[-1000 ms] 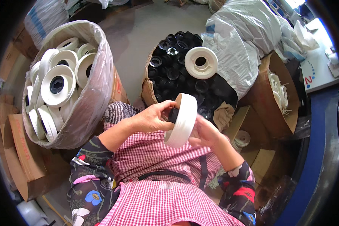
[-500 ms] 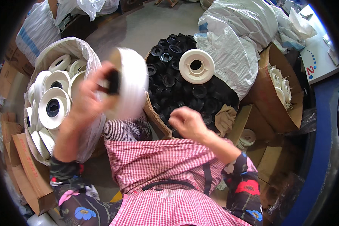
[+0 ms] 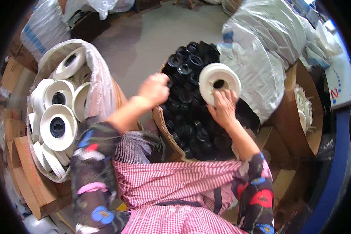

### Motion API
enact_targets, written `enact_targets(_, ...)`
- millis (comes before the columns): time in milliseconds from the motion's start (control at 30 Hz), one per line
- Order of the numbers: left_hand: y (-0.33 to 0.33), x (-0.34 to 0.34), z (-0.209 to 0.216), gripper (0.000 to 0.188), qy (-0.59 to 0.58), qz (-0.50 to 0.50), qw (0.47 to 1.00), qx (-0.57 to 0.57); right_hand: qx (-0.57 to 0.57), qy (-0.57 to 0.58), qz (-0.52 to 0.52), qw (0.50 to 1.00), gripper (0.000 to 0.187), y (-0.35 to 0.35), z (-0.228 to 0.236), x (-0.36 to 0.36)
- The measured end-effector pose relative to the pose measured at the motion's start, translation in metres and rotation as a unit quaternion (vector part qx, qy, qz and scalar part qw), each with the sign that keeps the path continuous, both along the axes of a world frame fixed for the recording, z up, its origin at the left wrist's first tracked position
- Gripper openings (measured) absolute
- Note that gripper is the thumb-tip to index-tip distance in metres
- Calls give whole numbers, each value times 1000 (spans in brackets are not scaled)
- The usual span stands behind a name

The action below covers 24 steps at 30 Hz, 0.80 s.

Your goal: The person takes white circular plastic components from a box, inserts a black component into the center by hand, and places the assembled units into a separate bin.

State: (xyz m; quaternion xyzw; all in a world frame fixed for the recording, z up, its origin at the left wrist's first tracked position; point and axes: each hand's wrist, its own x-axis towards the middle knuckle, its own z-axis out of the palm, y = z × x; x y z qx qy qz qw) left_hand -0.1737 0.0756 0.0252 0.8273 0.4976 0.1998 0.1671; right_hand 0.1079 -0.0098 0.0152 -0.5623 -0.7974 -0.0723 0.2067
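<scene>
Right of centre, the right hand [image 3: 224, 108] is clamped on the near rim of a white spool [image 3: 231, 80], fingers by its hole, the spool extending just beyond them. It looks light, stiff and perhaps slippery; rim or hole edge should give the surest hold. Nearer mid-frame, the left hand [image 3: 154, 89] curls beside the black rings [image 3: 183, 95]; blur hides whether it grips one.

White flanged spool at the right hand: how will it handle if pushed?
The white flanged spool likely feels stiff: its round rim shows no sag. Probably apt to tip, with jumbled black rings beneath. Might roll on edge, being circular.
</scene>
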Motion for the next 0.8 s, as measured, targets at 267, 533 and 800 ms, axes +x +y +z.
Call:
enact_targets(267,52,79,-140,13,251,174,948,86,-28,210,-31,977,55,-127,58,-1)
enact_targets(533,-26,55,-27,24,-200,-39,968,-146,-235,767,-69,593,65,-182,27,6)
enact_targets(800,-206,21,51,27,-365,-177,871,-278,-362,786,32,501,83,-202,31,-45)
